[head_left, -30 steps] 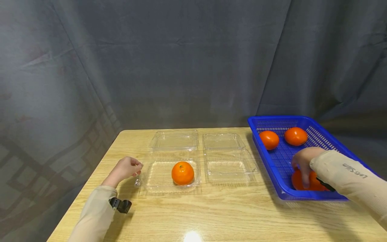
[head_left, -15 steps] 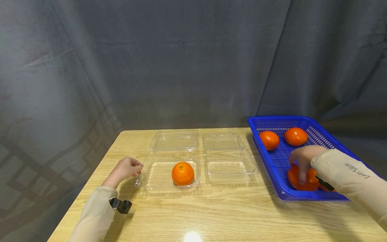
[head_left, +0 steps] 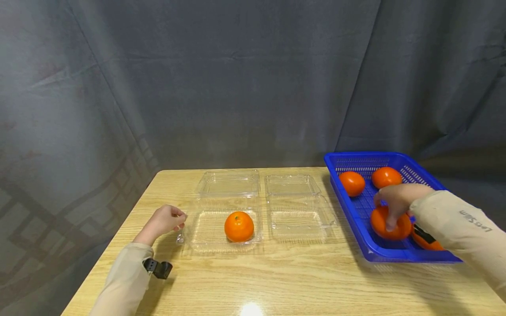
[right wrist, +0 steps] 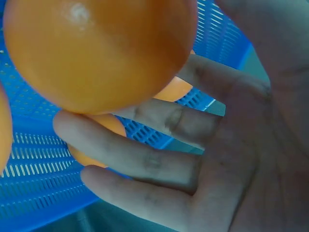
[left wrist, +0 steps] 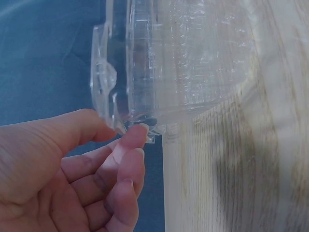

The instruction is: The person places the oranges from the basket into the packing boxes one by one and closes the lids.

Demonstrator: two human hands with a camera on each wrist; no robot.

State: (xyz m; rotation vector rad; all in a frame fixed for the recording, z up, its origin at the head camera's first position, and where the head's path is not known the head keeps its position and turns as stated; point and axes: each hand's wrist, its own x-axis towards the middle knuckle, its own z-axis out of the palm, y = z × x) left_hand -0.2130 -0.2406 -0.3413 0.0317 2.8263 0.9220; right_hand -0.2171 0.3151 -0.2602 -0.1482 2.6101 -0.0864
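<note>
In the head view my right hand (head_left: 401,202) grips an orange (head_left: 390,224) inside the blue basket (head_left: 357,224), thumb on the near side. The right wrist view shows that orange (right wrist: 101,53) close up, with fingers (right wrist: 130,154) reaching beneath it. My left hand (head_left: 162,222) is at the left side of an open clear plastic clamshell container (head_left: 205,228). Seen from the left wrist, its thumb and forefinger pinch the container's corner (left wrist: 113,116). Another orange (head_left: 239,226) sits in the right part of that container's base.
A second open clear clamshell (head_left: 296,219) stands just right of the first, both lids (head_left: 229,182) laid back. Two oranges (head_left: 386,177) lie at the basket's far end, another (head_left: 428,240) near the right wrist. A grey curtain (head_left: 237,87) hangs behind the wooden table (head_left: 237,285).
My right hand has brought the orange up and to the left within the basket, exposing another orange by the wrist. The left hand and both containers have stayed put.
</note>
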